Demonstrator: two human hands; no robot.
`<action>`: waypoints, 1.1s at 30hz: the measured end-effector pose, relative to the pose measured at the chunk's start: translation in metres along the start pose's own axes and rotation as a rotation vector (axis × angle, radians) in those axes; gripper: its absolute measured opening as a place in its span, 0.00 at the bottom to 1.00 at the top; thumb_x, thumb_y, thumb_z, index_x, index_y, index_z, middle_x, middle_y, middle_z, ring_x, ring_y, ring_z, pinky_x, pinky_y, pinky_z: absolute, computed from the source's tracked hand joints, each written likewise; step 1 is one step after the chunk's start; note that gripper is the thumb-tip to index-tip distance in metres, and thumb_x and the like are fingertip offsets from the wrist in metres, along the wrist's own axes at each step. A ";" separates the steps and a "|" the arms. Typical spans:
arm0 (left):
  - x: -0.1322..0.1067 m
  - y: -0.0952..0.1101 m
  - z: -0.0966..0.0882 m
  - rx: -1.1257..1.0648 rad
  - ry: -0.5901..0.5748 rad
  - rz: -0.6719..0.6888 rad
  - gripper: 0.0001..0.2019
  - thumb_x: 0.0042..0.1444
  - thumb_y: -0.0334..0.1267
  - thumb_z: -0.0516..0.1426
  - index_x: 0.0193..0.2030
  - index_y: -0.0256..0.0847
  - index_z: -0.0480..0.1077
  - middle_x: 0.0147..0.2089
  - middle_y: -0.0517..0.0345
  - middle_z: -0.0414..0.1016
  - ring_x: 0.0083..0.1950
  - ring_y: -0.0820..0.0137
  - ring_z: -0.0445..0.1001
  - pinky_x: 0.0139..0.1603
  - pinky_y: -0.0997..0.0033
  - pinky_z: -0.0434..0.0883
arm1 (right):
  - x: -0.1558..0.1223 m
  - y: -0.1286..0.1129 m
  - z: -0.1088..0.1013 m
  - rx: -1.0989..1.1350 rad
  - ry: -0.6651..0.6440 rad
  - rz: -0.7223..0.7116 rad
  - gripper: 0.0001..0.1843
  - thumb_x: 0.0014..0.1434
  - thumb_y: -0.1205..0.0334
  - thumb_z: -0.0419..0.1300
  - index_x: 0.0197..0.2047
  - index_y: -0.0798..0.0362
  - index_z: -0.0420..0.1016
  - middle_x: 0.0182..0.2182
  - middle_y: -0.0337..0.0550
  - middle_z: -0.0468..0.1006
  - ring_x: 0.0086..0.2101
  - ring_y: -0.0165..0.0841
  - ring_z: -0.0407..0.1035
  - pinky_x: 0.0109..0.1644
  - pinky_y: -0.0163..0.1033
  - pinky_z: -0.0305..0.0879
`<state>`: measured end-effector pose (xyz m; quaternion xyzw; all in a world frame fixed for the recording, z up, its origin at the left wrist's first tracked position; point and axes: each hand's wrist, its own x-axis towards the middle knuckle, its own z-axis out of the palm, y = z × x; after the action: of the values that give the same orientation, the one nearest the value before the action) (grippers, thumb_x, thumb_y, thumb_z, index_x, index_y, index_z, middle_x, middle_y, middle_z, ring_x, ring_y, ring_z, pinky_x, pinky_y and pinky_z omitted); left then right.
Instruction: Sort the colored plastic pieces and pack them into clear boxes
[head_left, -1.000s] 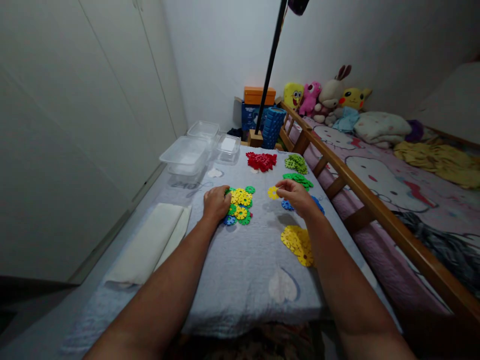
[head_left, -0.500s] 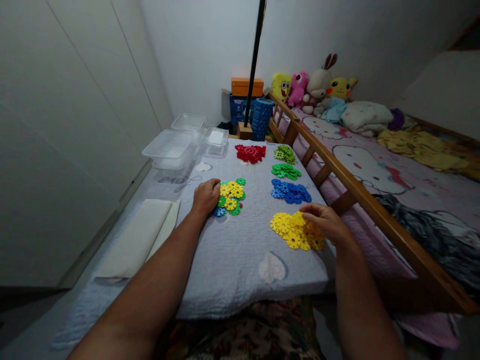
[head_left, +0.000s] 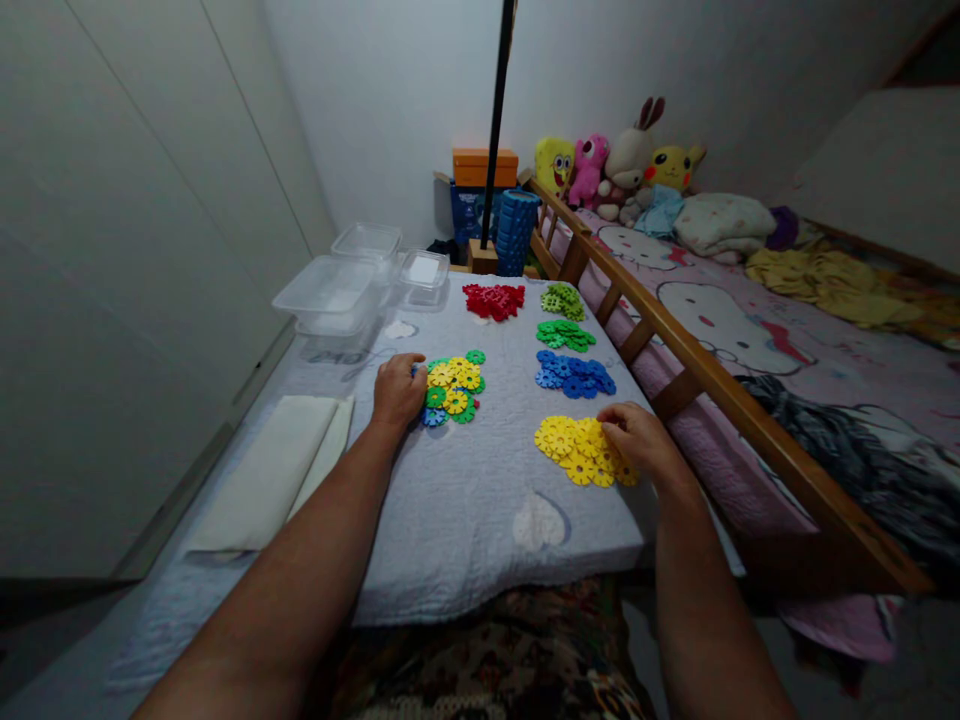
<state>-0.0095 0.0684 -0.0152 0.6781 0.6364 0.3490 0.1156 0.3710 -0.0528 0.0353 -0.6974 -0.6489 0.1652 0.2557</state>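
Observation:
At the left edge of a mixed pile of yellow, green and blue flower-shaped plastic discs is my left hand. Its fingers are curled closed, with a bit of a blue flower disc showing at the fingertips. My right hand hovers over the right side of the yellow flower disc pile, thumb and fingers drawn together; whatever they hold, if anything, is hidden. Beyond the yellow pile lie blue discs, green discs and light green pieces. Red pieces form a heap at the far middle.
Clear plastic containers stand at the table's far left, with a smaller lidded one beside them. A folded cream cloth lies at the left. Along the right runs a wooden bed rail. A black pole rises behind the table.
A yellow disc blurred below my right fingertips is no longer distinct from the pile. My left hand has drawn slightly away from the mixed pile, with blue now showing at its fingertips. The view has shifted slightly.

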 end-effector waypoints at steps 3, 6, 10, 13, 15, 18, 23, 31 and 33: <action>-0.001 -0.001 0.000 0.007 -0.007 -0.005 0.18 0.60 0.38 0.50 0.51 0.37 0.76 0.56 0.43 0.78 0.59 0.55 0.73 0.66 0.53 0.65 | 0.001 0.001 0.002 -0.089 0.046 -0.029 0.09 0.51 0.66 0.57 0.31 0.51 0.79 0.34 0.45 0.77 0.38 0.36 0.71 0.46 0.40 0.65; -0.001 -0.002 0.001 0.008 -0.011 -0.010 0.18 0.60 0.39 0.50 0.51 0.39 0.75 0.55 0.44 0.78 0.59 0.56 0.73 0.66 0.54 0.65 | 0.003 -0.001 0.003 -0.086 0.100 -0.038 0.11 0.52 0.67 0.57 0.34 0.51 0.80 0.36 0.45 0.77 0.39 0.36 0.71 0.49 0.40 0.65; 0.000 -0.003 0.002 0.003 -0.010 -0.018 0.18 0.60 0.39 0.49 0.51 0.40 0.75 0.55 0.45 0.78 0.59 0.57 0.73 0.66 0.54 0.65 | 0.006 -0.020 0.011 -0.016 0.139 -0.053 0.09 0.56 0.64 0.58 0.37 0.50 0.80 0.37 0.45 0.78 0.36 0.36 0.71 0.47 0.41 0.66; 0.000 -0.003 0.003 0.005 -0.005 -0.027 0.18 0.59 0.37 0.49 0.51 0.40 0.75 0.55 0.45 0.78 0.59 0.57 0.73 0.66 0.55 0.65 | 0.010 -0.048 0.030 0.058 0.067 -0.146 0.07 0.59 0.64 0.58 0.36 0.50 0.79 0.37 0.45 0.78 0.36 0.35 0.71 0.45 0.40 0.66; 0.000 -0.003 0.003 0.006 -0.003 -0.031 0.19 0.59 0.36 0.48 0.51 0.39 0.75 0.56 0.45 0.78 0.60 0.57 0.73 0.66 0.55 0.65 | 0.013 -0.070 0.049 0.089 -0.038 -0.243 0.07 0.61 0.66 0.58 0.37 0.52 0.79 0.37 0.45 0.78 0.38 0.35 0.71 0.46 0.40 0.66; -0.001 -0.002 0.003 0.004 -0.014 -0.041 0.20 0.59 0.36 0.48 0.52 0.37 0.75 0.56 0.44 0.78 0.60 0.57 0.73 0.66 0.56 0.66 | 0.021 -0.102 0.081 0.051 -0.185 -0.375 0.08 0.62 0.68 0.59 0.41 0.52 0.79 0.39 0.46 0.77 0.41 0.36 0.70 0.50 0.41 0.66; -0.004 0.002 -0.001 -0.012 -0.033 -0.050 0.21 0.61 0.37 0.47 0.53 0.37 0.76 0.55 0.44 0.80 0.58 0.58 0.76 0.62 0.59 0.69 | 0.033 -0.144 0.125 -0.098 -0.192 -0.399 0.15 0.63 0.62 0.62 0.52 0.54 0.78 0.49 0.54 0.74 0.51 0.44 0.67 0.58 0.47 0.64; -0.008 0.012 -0.009 -0.039 -0.053 -0.080 0.20 0.61 0.37 0.48 0.53 0.38 0.77 0.52 0.47 0.82 0.53 0.60 0.78 0.57 0.63 0.70 | 0.041 -0.165 0.153 -0.205 -0.108 -0.371 0.19 0.64 0.52 0.63 0.55 0.51 0.77 0.52 0.54 0.71 0.51 0.46 0.63 0.57 0.49 0.63; -0.009 0.014 -0.011 -0.065 -0.056 -0.089 0.20 0.61 0.37 0.48 0.52 0.37 0.77 0.52 0.47 0.82 0.53 0.61 0.78 0.57 0.64 0.70 | 0.041 -0.166 0.155 -0.217 -0.111 -0.354 0.18 0.63 0.53 0.64 0.53 0.50 0.78 0.52 0.53 0.70 0.51 0.46 0.63 0.57 0.48 0.63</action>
<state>-0.0046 0.0541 -0.0016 0.6546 0.6506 0.3450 0.1709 0.1518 0.0142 0.0081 -0.5860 -0.7882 0.0850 0.1679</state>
